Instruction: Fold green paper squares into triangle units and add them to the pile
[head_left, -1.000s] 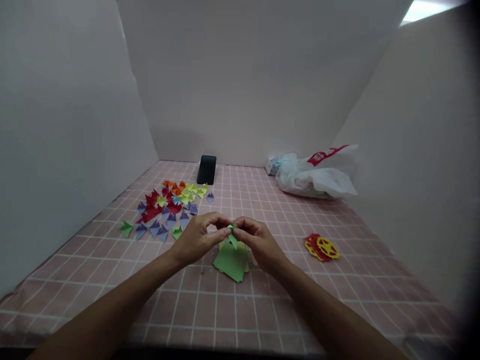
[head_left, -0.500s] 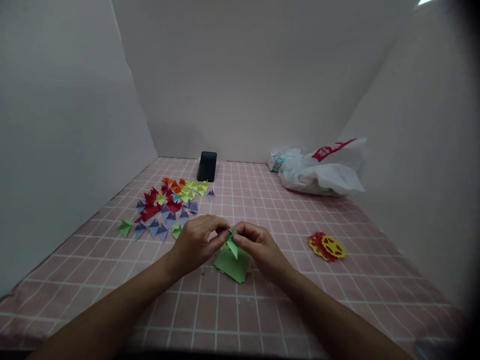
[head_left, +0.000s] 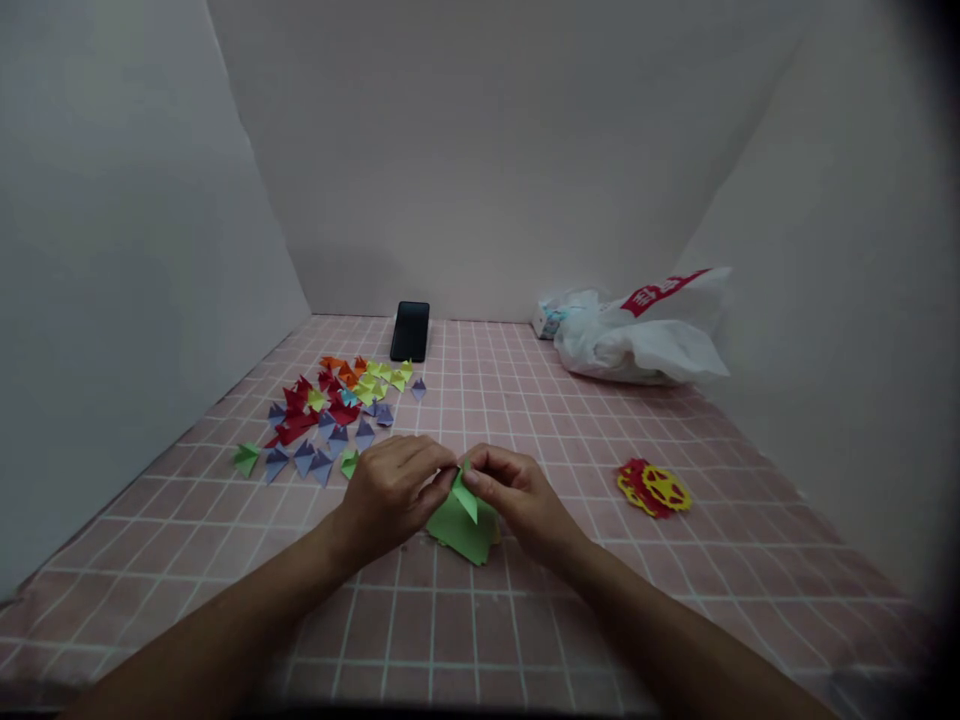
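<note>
My left hand (head_left: pixel 390 492) and my right hand (head_left: pixel 514 495) meet over the middle of the pink checked tablecloth (head_left: pixel 450 610). Both pinch a small folded green paper piece (head_left: pixel 464 492) between thumb and fingertips. Just below it lies a small stack of green paper sheets (head_left: pixel 461 533), with a yellow edge showing under it. To the left, several folded paper triangles (head_left: pixel 330 412) in red, purple, orange, yellow and green lie spread on the cloth.
A black phone (head_left: pixel 410 331) lies at the back by the wall. A white plastic bag (head_left: pixel 637 335) with red print sits at the back right. A red and yellow paper cutout (head_left: pixel 652 488) lies to the right. Grey walls enclose three sides.
Both hands have sunk a little toward the green sheets while still pinching the green piece. The view has tilted slightly, so the objects sit a bit differently in frame.
</note>
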